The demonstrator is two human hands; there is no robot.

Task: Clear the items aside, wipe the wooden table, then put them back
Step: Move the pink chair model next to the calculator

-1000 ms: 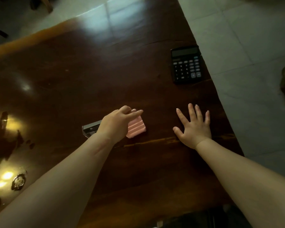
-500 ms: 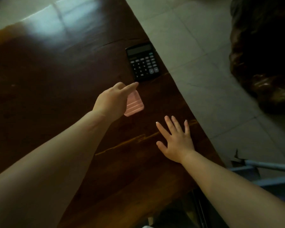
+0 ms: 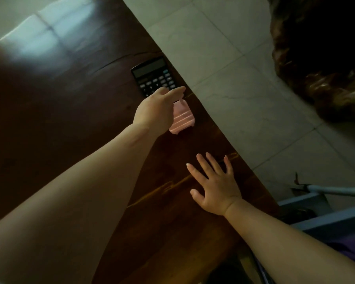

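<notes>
My left hand [image 3: 157, 110] holds a small pink ribbed box [image 3: 182, 117] by its top, close above the dark wooden table [image 3: 70, 111] near the right edge. A black calculator [image 3: 154, 75] lies just beyond the box, its near corner hidden by my fingers. My right hand [image 3: 214, 184] lies flat on the table with its fingers spread, nearer to me and close to the same edge.
The table's right edge runs diagonally; beyond it is pale tiled floor [image 3: 244, 78]. A dark carved wooden mass [image 3: 324, 58] stands at the upper right. A grey-blue chair frame [image 3: 326, 203] sits at the lower right.
My left hand has carried the pink box from the middle of the table toward the calculator by the right edge. The grey item once beside it is out of view. My right hand stays flat.
</notes>
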